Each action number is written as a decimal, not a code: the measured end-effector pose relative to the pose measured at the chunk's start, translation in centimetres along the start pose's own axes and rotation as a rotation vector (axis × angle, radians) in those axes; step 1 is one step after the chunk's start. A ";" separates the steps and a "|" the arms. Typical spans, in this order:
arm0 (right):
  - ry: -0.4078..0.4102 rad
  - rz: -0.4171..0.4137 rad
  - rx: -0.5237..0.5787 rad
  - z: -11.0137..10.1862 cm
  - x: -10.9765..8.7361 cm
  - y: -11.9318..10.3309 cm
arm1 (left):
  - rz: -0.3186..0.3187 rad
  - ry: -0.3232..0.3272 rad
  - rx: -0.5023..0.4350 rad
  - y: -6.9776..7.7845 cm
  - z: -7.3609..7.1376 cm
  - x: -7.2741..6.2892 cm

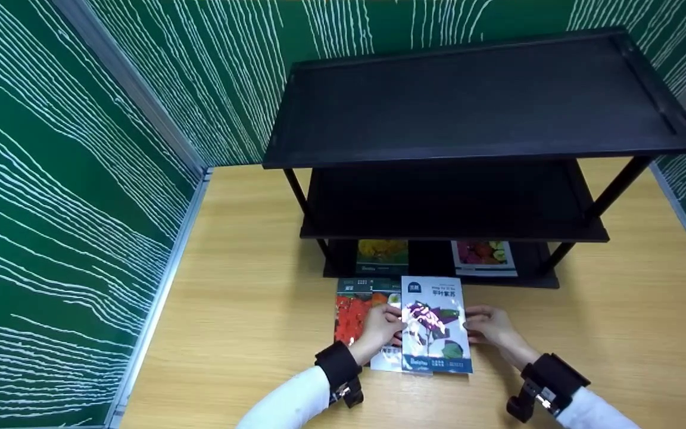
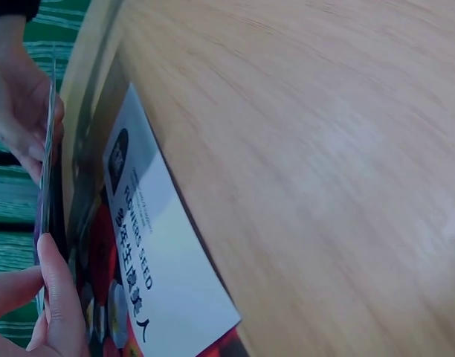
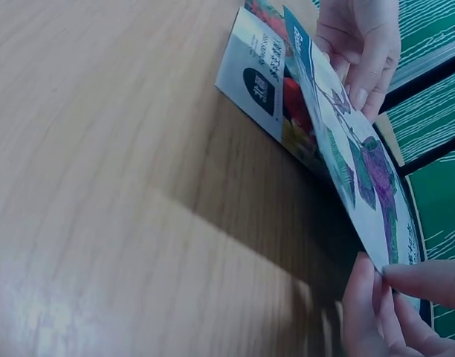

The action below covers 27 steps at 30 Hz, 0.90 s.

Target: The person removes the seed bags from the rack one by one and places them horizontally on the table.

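A white seed packet point(image 1: 436, 339) with purple and green leaves is held up between both hands, lifted off the table and tilted. My left hand point(image 1: 380, 326) pinches its left edge, thumb on the near face. At the opposite edge my right hand point(image 1: 493, 329) pinches it between thumb and fingers, as the packet point(image 3: 361, 160) in the right wrist view also shows. Beneath and to the left lie a red-flower packet point(image 1: 350, 319) and a packet with a white lettered band point(image 2: 164, 260), overlapping on the table. The held packet partly covers the white-banded one.
A black three-tier rack point(image 1: 474, 107) stands just beyond the hands. On its bottom tier lie a yellow-flower packet point(image 1: 382, 251) and a packet with pink and orange flowers point(image 1: 483, 255); the middle tier overhangs them. Green panels point(image 1: 51, 196) with white streaks enclose the wooden table point(image 1: 236, 262).
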State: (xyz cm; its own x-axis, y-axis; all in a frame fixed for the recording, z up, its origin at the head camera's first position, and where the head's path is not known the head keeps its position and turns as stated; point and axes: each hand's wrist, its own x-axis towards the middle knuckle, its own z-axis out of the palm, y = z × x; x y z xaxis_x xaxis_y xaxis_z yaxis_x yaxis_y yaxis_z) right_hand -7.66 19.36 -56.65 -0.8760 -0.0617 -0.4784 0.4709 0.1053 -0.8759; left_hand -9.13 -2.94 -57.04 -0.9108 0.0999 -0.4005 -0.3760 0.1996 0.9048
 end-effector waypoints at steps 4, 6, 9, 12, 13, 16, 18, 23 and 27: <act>0.006 0.013 -0.018 0.1 0.0 0.0 | 0.014 0.006 0.025 -0.3 0.1 0.1; 0.000 0.015 -0.023 0.1 0.0 0.0 | 0.025 0.004 0.041 -0.4 0.0 0.1; 0.001 0.022 -0.030 0.0 0.0 0.0 | 0.036 0.002 0.062 -0.6 0.1 0.1; 0.011 0.027 -0.038 0.0 0.0 0.1 | 0.055 -0.005 0.061 -0.8 0.1 0.0; 0.015 0.027 -0.040 0.0 0.0 0.1 | 0.060 -0.009 0.059 -0.8 0.1 -0.1; 0.011 0.015 -0.043 0.0 0.0 0.2 | 0.079 -0.014 0.055 -0.9 0.2 -0.1; 0.007 0.009 -0.038 0.0 0.1 0.3 | 0.088 -0.015 0.063 -0.9 0.2 -0.1; 0.006 -0.004 -0.039 0.0 0.1 0.5 | 0.108 -0.011 0.086 -0.9 0.3 -0.1; 0.000 -0.021 -0.040 0.1 0.1 0.6 | 0.122 -0.009 0.104 -0.9 0.3 -0.1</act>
State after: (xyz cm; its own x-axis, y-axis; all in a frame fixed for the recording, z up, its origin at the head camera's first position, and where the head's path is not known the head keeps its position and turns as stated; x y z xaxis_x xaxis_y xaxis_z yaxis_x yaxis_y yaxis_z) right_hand -7.49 19.30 -57.24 -0.8858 -0.0645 -0.4596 0.4475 0.1441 -0.8826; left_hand -8.61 -2.86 -57.84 -0.9468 0.1381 -0.2905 -0.2428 0.2858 0.9270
